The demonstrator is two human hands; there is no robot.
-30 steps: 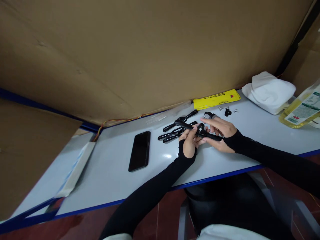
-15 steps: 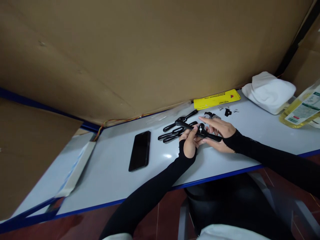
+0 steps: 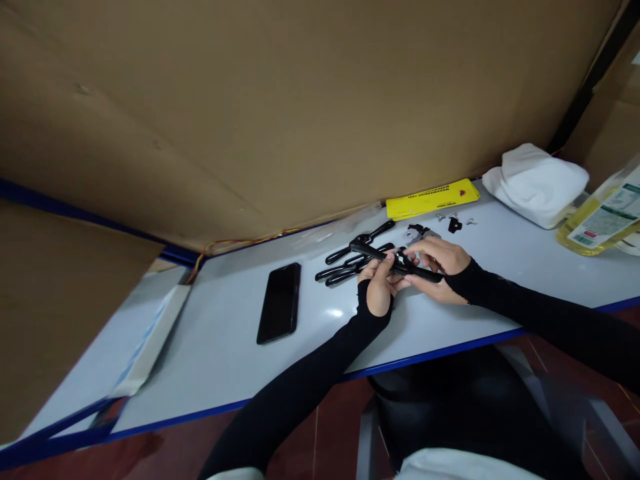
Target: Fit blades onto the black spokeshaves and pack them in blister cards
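Observation:
A black spokeshave point(image 3: 367, 250) lies across both my hands above the table, its left handle end sticking out past my fingers. My left hand point(image 3: 379, 287) is closed round its middle from the near side, thumb on top. My right hand point(image 3: 447, 261) holds the right handle, with bent fingers touching the centre near a small silvery part. Several other black spokeshaves point(image 3: 339, 254) lie just behind and left of my hands. Behind my right hand are dark and grey metal parts point(image 3: 421, 231), partly hidden by the fingers. A small black plate point(image 3: 455, 225) and thumbscrews point(image 3: 471, 221) lie farther right.
Yellow printed cards point(image 3: 433, 200) and clear plastic point(image 3: 340, 225) lie by the cardboard wall point(image 3: 280, 120). A black phone point(image 3: 279, 303) is at left on the white table point(image 3: 210, 347). On the right are a white cloth bundle point(image 3: 537, 183) and a bottle of yellow liquid point(image 3: 595, 220).
My right fingers, stretched over the spokeshave before, have bent down onto its centre. My left hand and the spokeshave have hardly moved.

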